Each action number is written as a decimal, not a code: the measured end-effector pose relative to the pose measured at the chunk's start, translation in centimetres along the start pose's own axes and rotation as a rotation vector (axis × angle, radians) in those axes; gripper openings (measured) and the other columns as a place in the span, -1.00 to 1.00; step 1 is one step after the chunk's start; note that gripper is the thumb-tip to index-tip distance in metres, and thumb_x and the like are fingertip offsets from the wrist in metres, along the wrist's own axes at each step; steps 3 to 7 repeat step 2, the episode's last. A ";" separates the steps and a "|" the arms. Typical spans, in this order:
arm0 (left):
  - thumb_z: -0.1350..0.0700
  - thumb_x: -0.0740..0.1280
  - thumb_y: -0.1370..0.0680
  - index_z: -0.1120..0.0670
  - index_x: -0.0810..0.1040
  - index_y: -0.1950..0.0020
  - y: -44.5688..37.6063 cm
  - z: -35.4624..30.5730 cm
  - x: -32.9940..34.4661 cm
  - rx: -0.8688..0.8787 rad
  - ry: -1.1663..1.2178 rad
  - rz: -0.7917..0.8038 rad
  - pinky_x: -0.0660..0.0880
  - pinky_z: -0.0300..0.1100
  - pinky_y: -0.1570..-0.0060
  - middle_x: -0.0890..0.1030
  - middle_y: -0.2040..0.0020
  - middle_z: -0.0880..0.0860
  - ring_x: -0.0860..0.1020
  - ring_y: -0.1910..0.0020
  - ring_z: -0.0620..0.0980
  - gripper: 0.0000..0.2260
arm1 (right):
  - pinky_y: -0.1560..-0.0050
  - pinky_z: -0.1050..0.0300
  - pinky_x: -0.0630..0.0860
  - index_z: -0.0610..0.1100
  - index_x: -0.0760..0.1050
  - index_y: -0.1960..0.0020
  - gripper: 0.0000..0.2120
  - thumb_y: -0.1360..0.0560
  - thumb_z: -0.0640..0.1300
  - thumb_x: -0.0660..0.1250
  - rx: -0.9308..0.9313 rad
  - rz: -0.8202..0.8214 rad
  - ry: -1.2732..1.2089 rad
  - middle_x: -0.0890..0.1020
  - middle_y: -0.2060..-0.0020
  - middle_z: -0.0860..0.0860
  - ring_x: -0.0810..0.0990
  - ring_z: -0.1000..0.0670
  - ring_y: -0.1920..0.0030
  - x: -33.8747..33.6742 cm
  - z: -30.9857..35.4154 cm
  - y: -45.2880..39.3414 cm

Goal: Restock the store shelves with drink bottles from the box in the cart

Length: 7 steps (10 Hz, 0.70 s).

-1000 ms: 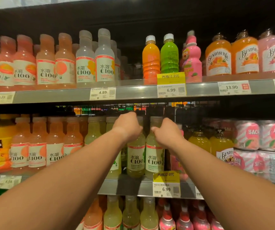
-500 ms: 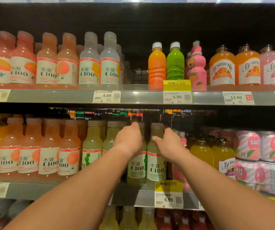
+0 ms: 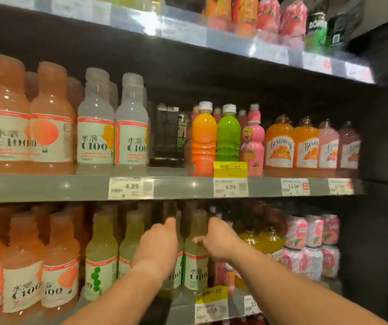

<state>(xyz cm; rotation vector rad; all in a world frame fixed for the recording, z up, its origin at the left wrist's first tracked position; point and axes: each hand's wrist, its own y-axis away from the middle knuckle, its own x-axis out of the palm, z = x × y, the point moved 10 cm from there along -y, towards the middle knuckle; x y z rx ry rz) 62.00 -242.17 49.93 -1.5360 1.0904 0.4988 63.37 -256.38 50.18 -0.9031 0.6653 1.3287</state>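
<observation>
View swung right, hands lower in frame | left hand and right hand each grip a yellow-green bottle, 6 o'clock | risk: a nudge topples neighbours.

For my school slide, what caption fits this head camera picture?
Two hands, left hand and right hand, hold pale green bottles on a store shelf.

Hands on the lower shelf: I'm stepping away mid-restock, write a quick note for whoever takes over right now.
Left hand: gripping a yellow-green C100 bottle on the lower shelf.
Right hand: gripping the neighbouring C100 bottle around its shoulder.
Both bottles stand upright at the shelf front, beside more of the same flavour on the left.
Done: these two are set in their row.
Left: let go and fetch more; the cart and box are out of view. The upper shelf has an open gap beside the clear C100 bottles.
</observation>
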 end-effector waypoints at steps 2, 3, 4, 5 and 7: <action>-0.01 0.25 -0.57 0.00 0.21 -0.38 0.0 -2.4 -5.1 0.015 -0.022 0.224 0.49 -0.07 0.00 0.48 -0.10 0.08 0.55 -0.09 0.10 -0.58 | -0.19 0.08 0.44 -0.20 0.33 -0.28 -0.50 -0.48 0.02 0.39 0.104 0.012 0.070 0.52 -0.21 -0.14 0.49 -0.15 -0.24 -4.6 2.8 2.9; -0.01 0.25 -0.57 0.00 0.21 -0.38 0.0 -2.4 -5.1 0.015 -0.022 0.224 0.49 -0.07 0.00 0.48 -0.10 0.08 0.55 -0.09 0.10 -0.58 | -0.19 0.08 0.44 -0.20 0.33 -0.28 -0.50 -0.48 0.02 0.39 0.104 0.012 0.070 0.52 -0.21 -0.14 0.49 -0.15 -0.24 -4.6 2.8 2.9; -0.01 0.25 -0.57 0.00 0.21 -0.38 0.0 -2.4 -5.1 0.015 -0.022 0.224 0.49 -0.07 0.00 0.48 -0.10 0.08 0.55 -0.09 0.10 -0.58 | -0.19 0.08 0.44 -0.20 0.33 -0.28 -0.50 -0.48 0.02 0.39 0.104 0.012 0.070 0.52 -0.21 -0.14 0.49 -0.15 -0.24 -4.6 2.8 2.9; -0.01 0.25 -0.57 0.00 0.21 -0.38 0.0 -2.4 -5.1 0.015 -0.022 0.224 0.49 -0.07 0.00 0.48 -0.10 0.08 0.55 -0.09 0.10 -0.58 | -0.19 0.08 0.44 -0.20 0.33 -0.28 -0.50 -0.48 0.02 0.39 0.104 0.012 0.070 0.52 -0.21 -0.14 0.49 -0.15 -0.24 -4.6 2.8 2.9; -0.01 0.25 -0.57 0.00 0.21 -0.38 0.0 -2.4 -5.1 0.015 -0.022 0.224 0.49 -0.07 0.00 0.48 -0.10 0.08 0.55 -0.09 0.10 -0.58 | -0.19 0.08 0.44 -0.20 0.33 -0.28 -0.50 -0.48 0.02 0.39 0.104 0.012 0.070 0.52 -0.21 -0.14 0.49 -0.15 -0.24 -4.6 2.8 2.9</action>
